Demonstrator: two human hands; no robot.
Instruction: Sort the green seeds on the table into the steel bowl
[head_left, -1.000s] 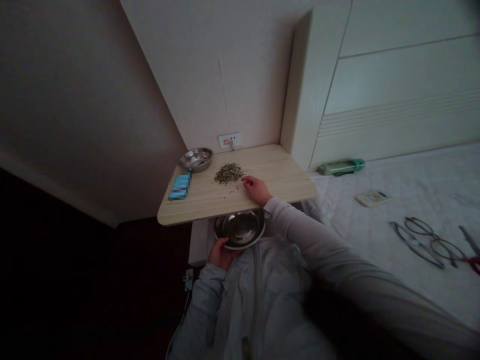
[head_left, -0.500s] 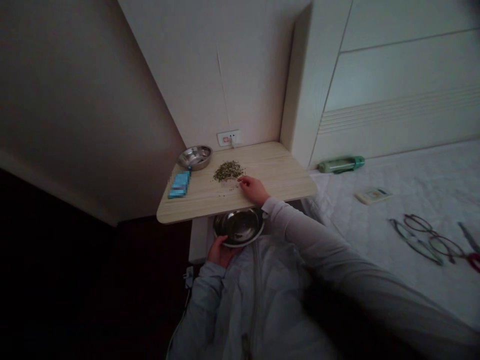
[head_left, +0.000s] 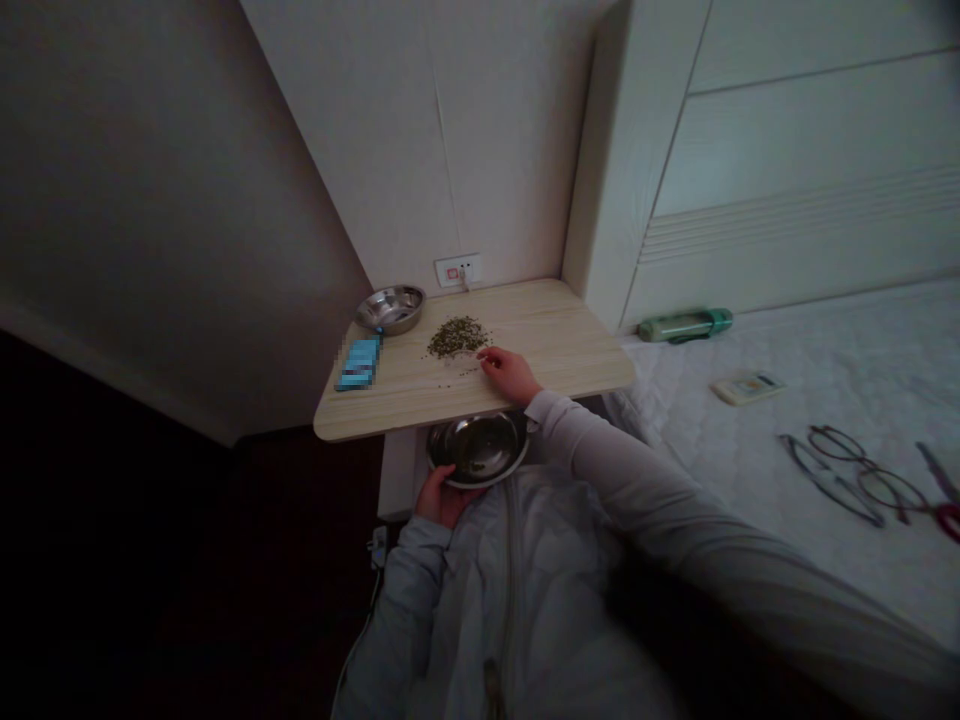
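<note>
A loose pile of small green bean-like grains (head_left: 456,338) lies on the pale wooden tabletop (head_left: 562,325). My right hand (head_left: 511,375) is at the near right side of the pile, its fingers pinched together beside some scattered grains. A small whitish bit shows at the fingertips; I cannot make out what it is. Below the table's front edge, my left hand (head_left: 442,497) grips the rim of a stainless steel bowl (head_left: 486,450), thumb over the edge and fingers underneath. A few greenish specks lie inside this bowl, whose far side is partly under the tabletop.
Another steel bowl (head_left: 391,312) stands at the table's back left, with a pixelated blue item (head_left: 358,364) before it. A wall socket (head_left: 457,270) sits behind. On the bed at right lie a green bottle (head_left: 686,325), a pale remote (head_left: 748,387), eyeglasses (head_left: 891,490) and red-handled scissors (head_left: 948,516).
The view has shifted very slightly. My right hand stays pinched by the pile, with a few more grains visible near its fingertips. My left hand still holds the bowl.
</note>
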